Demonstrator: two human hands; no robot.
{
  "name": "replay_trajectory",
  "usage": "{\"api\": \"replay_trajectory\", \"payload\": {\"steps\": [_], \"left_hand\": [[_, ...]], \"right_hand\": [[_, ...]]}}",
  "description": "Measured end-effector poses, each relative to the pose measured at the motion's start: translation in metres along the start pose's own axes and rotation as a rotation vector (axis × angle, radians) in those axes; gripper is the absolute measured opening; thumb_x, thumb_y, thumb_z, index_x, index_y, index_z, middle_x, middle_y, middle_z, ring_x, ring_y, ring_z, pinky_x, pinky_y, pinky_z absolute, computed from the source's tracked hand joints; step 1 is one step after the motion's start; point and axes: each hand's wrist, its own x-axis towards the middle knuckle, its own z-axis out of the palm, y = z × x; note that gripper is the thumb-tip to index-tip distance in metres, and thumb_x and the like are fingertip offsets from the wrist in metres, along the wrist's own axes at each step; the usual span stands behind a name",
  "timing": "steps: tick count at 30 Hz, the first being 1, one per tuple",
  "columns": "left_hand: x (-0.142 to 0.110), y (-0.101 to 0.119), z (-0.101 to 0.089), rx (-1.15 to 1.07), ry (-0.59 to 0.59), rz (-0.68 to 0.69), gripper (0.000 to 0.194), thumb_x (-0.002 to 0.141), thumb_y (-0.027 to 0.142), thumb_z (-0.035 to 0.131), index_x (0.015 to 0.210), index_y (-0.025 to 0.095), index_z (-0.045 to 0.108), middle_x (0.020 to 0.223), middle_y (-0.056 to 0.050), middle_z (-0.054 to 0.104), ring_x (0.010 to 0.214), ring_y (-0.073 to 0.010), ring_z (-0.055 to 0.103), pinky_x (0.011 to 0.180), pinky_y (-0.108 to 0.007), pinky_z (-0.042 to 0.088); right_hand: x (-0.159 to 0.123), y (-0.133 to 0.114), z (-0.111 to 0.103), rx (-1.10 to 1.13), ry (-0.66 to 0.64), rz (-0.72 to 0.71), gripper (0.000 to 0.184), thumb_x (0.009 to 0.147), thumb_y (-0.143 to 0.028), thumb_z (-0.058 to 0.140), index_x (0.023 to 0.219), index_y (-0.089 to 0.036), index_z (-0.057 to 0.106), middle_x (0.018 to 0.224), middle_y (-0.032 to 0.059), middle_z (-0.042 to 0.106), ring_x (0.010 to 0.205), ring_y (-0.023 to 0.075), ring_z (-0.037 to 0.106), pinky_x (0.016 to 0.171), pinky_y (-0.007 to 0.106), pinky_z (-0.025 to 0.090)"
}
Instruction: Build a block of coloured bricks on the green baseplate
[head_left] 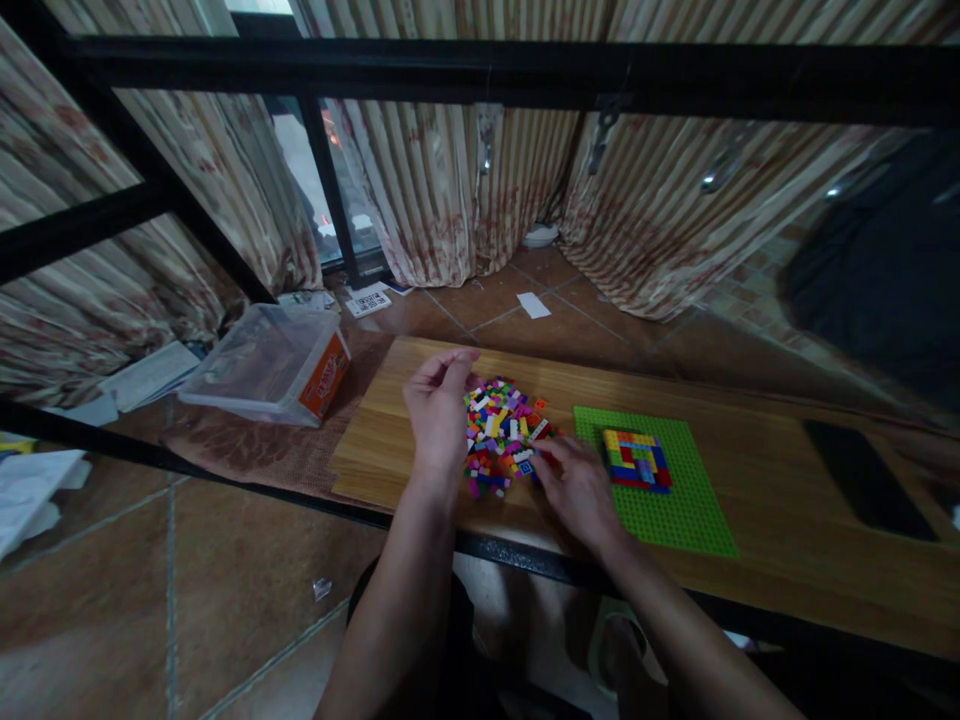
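A heap of small colourful toy building bricks (495,425) lies on the wooden tabletop. At the heap's left edge is my left hand (439,410), raised a little, with thumb and fingers pinched together; whatever is between them is too small to make out. My right hand (577,490) reaches into the right side of the heap, thumb and forefinger apart, close to a blue brick (523,468). Right of that hand lies a green baseplate (690,500). A low, roughly square build of red, yellow and blue bricks (637,460) sits on it.
A clear plastic box (262,360) with an orange label stands left, on a brown cloth (225,440). A dark flat slab (866,478) lies at the table's right end. A black metal frame bar (480,70) crosses in front of curtains. Papers (367,300) lie on the tiled floor.
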Motion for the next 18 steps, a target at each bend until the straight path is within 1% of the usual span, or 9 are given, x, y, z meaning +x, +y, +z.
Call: {"api": "replay_trajectory", "payload": {"steps": [3,6,8,13,15,18], "left_hand": [[0.0,0.0,0.001,0.022,0.007,-0.024,0.008,0.072,0.026,0.068,0.071,0.018,0.07,0.062,0.003,0.062,0.054,-0.007,0.053,0.056,-0.02,0.042],[0.0,0.0,0.002,0.02,0.015,-0.038,0.009,0.071,0.026,0.069,0.07,0.017,0.069,0.062,0.003,0.062,0.053,-0.0069,0.053,0.055,-0.02,0.042],[0.0,0.0,0.002,0.026,0.019,-0.041,0.01,0.07,0.027,0.069,0.07,0.017,0.069,0.063,0.003,0.062,0.053,-0.0071,0.053,0.055,-0.02,0.042],[0.0,0.001,0.0,0.036,0.029,-0.048,0.012,0.071,0.03,0.068,0.072,0.018,0.069,0.068,0.001,0.065,0.053,-0.0074,0.053,0.054,-0.02,0.043],[0.0,0.0,0.0,0.037,0.028,-0.047,0.012,0.071,0.029,0.068,0.072,0.018,0.069,0.07,0.001,0.066,0.053,-0.0072,0.054,0.054,-0.02,0.043],[0.0,-0.001,0.001,0.03,0.016,-0.055,0.01,0.071,0.028,0.069,0.07,0.018,0.069,0.068,0.001,0.065,0.053,-0.0072,0.054,0.055,-0.02,0.043]], "right_hand": [[0.003,-0.015,0.018,-0.062,0.023,0.032,0.029,0.086,-0.04,0.057,0.107,-0.021,0.067,0.097,0.0081,0.067,0.094,0.0249,0.058,0.086,0.04,0.044],[0.003,-0.019,0.03,-0.116,0.057,0.053,0.031,0.083,-0.042,0.062,0.105,-0.022,0.066,0.097,0.0082,0.065,0.096,0.0266,0.056,0.086,0.04,0.042],[0.001,-0.015,0.029,-0.116,0.056,0.047,0.028,0.084,-0.041,0.06,0.105,-0.022,0.066,0.099,0.0078,0.065,0.097,0.0262,0.055,0.086,0.04,0.041],[-0.003,0.002,0.015,-0.124,0.057,0.029,0.023,0.087,-0.035,0.054,0.103,-0.022,0.066,0.098,0.0077,0.066,0.094,0.0253,0.056,0.083,0.039,0.039],[-0.003,0.001,0.012,-0.147,0.065,0.04,0.023,0.087,-0.035,0.055,0.102,-0.021,0.066,0.098,0.0076,0.067,0.093,0.0255,0.055,0.082,0.039,0.039],[0.0,-0.011,0.016,-0.199,0.064,0.071,0.025,0.085,-0.041,0.059,0.099,-0.022,0.066,0.097,0.0076,0.067,0.094,0.0269,0.054,0.08,0.039,0.037]]}}
